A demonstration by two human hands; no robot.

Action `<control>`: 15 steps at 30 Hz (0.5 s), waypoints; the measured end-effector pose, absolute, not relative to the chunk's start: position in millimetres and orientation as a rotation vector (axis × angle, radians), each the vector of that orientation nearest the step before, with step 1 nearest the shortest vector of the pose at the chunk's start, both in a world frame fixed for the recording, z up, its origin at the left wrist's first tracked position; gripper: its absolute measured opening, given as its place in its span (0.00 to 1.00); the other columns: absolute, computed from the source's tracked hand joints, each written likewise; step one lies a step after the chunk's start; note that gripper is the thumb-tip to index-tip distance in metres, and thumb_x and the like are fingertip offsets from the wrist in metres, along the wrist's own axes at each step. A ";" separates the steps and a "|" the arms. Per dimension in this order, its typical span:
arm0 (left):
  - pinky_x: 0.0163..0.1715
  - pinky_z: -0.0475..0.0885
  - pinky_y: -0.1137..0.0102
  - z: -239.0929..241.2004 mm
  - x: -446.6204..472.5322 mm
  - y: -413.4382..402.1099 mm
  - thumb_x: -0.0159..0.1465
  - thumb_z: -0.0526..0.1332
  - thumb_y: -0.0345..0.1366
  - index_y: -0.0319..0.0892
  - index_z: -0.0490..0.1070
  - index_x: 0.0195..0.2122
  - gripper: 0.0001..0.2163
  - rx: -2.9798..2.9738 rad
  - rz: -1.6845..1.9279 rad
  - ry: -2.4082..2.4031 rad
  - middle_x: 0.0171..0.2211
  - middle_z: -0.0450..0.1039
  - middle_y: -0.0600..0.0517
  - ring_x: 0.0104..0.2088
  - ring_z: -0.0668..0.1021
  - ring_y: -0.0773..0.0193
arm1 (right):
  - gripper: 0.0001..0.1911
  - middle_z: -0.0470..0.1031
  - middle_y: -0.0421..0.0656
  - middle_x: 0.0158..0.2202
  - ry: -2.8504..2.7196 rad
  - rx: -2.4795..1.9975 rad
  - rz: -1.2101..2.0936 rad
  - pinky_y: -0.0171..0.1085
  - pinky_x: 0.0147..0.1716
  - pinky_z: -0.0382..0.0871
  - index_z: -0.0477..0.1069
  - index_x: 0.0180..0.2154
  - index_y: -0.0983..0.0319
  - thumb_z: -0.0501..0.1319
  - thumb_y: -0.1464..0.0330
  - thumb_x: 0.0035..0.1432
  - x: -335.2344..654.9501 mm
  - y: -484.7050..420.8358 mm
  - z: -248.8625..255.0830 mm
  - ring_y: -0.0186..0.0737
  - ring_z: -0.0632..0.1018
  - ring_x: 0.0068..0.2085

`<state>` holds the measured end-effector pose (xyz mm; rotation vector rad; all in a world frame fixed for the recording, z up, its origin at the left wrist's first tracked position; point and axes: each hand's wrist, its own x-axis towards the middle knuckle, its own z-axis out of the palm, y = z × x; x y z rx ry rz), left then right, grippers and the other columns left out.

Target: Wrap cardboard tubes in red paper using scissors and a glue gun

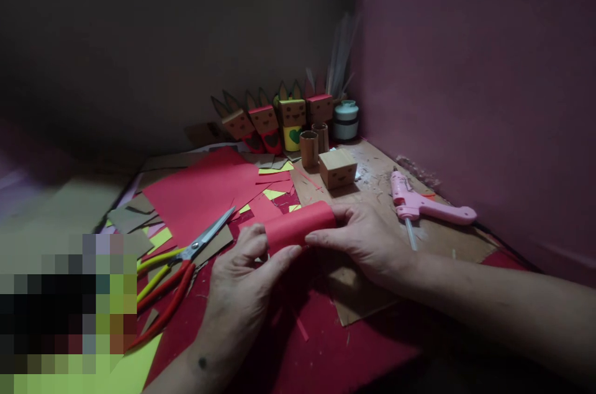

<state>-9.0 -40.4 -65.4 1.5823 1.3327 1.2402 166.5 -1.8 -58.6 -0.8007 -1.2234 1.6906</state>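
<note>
A curved piece of red paper point(298, 224) is held between my two hands above the table. My left hand point(246, 270) grips its left end, with the thumb along the lower edge. At the right end my right hand point(356, 236) pinches it, thumb in front and fingers behind. Whether the paper is wrapped round something inside cannot be seen. Just beyond it stands a small cardboard box with a drawn face point(338, 169). Two small cardboard tubes point(309, 149) stand behind that box. Open scissors point(190, 250) with red and yellow handles lie left of my left hand.
A pink glue gun point(414, 201) lies at the right near the wall. Several cardboard figures with ears point(292, 115) stand at the back, beside a pale blue pot point(346, 121). A large red sheet point(209, 189) and paper scraps cover the left. Blurred blocks hide the lower left corner.
</note>
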 end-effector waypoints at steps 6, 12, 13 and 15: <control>0.32 0.80 0.61 -63.0 -3.4 -38.3 0.56 0.69 0.38 0.44 0.80 0.42 0.12 1.170 1.169 1.238 0.41 0.81 0.46 0.38 0.82 0.50 | 0.10 0.82 0.42 0.34 -1.315 -0.657 1.628 0.41 0.45 0.72 0.82 0.37 0.60 0.70 0.69 0.48 164.0 -2.2 -60.1 0.37 0.79 0.35; 0.30 0.79 0.65 -51.7 -4.0 -40.2 0.54 0.71 0.37 0.41 0.80 0.42 0.14 0.943 1.163 1.253 0.35 0.83 0.46 0.32 0.83 0.53 | 0.11 0.81 0.40 0.30 -1.311 -0.651 1.762 0.41 0.43 0.72 0.81 0.36 0.61 0.64 0.73 0.49 171.4 0.4 -62.8 0.38 0.79 0.34; 0.28 0.79 0.65 -50.8 -4.2 -40.4 0.54 0.72 0.37 0.40 0.80 0.42 0.15 0.913 1.158 1.254 0.34 0.83 0.46 0.30 0.83 0.54 | 0.13 0.81 0.41 0.29 -1.302 -0.653 1.797 0.41 0.40 0.72 0.81 0.36 0.62 0.62 0.75 0.48 173.5 1.8 -63.2 0.38 0.79 0.33; 0.27 0.79 0.65 -50.4 -4.2 -40.4 0.53 0.72 0.37 0.39 0.80 0.42 0.16 0.883 1.160 1.263 0.33 0.83 0.45 0.29 0.83 0.54 | 0.17 0.81 0.42 0.29 -1.290 -0.613 1.860 0.39 0.35 0.73 0.81 0.35 0.63 0.59 0.77 0.44 176.9 4.2 -63.9 0.39 0.79 0.31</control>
